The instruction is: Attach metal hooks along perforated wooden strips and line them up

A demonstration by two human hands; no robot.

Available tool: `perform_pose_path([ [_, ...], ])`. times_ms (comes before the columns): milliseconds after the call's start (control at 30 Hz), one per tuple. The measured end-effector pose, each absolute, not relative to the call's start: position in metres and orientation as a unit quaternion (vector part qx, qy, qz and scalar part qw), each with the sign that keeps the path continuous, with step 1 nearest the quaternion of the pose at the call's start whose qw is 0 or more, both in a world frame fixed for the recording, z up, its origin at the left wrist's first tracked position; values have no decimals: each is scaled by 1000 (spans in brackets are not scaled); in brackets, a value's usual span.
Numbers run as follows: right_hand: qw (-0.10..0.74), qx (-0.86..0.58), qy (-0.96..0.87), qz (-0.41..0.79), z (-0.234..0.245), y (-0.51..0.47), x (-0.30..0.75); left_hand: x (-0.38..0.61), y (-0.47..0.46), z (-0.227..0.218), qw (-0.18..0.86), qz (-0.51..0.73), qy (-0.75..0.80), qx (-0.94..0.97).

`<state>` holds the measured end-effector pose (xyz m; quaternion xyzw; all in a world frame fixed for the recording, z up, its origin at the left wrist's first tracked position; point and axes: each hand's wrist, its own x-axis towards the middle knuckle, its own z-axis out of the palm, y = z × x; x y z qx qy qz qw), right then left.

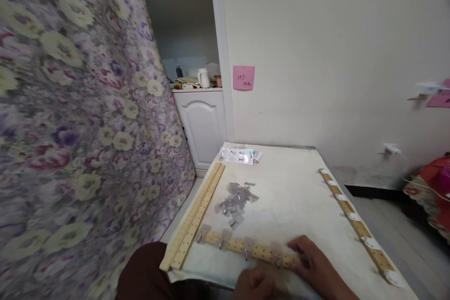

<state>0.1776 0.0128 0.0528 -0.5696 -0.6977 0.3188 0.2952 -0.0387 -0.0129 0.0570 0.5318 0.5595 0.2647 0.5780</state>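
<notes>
A wooden strip with holes [262, 252] lies across the near side of the table, bearing several clear-backed adhesive hooks [247, 248] with metal prongs. At its right end, my right hand [312, 262] has its thumb and fingers bent around the wood. My left hand [255, 285] is curled at the table's near edge, just below the strip; blur and the angle hide whatever may be in it. Beyond the strip lies a loose pile of clear hooks [236, 200]. Two bare wooden strips [197, 215] rest side by side along the table's left edge.
Another wooden strip [358, 227] with white-backed hooks runs along the table's right edge. Plastic packaging [237, 155] lies at the far left corner of the cloth-covered table [281, 197]. A floral curtain [87, 126] hangs at left, and a wall stands behind the table.
</notes>
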Motion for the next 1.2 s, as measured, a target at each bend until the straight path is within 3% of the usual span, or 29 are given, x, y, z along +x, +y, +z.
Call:
perform_pose_path([
  [67, 325, -574, -684, 312, 55, 17, 182, -59, 0, 91, 503, 276, 580, 578],
  [133, 346, -577, -675, 303, 57, 21, 184, -79, 21, 123, 316, 268, 610, 675],
  [200, 360, -576, -672, 295, 58, 23, 185, -95, 43, 141, 125, 170, 645, 735],
  [300, 376, -572, -668, 292, 59, 23, 185, -104, 71, 139, 51, 55, 671, 737],
  [533, 388, -574, -658, 296, 65, 22, 186, -103, 87, 107, 27, 3, 676, 736],
  [800, 398, -568, -650, 309, 72, 24, 181, -95, 68, 140, 18, 54, 624, 779],
  [1033, 427, -528, -606, 415, 86, 23, 173, -55, 45, 155, 148, 239, 503, 817],
  [1200, 453, -462, -566, 510, 93, 21, 171, -29, 28, 158, 183, 223, 443, 849],
])
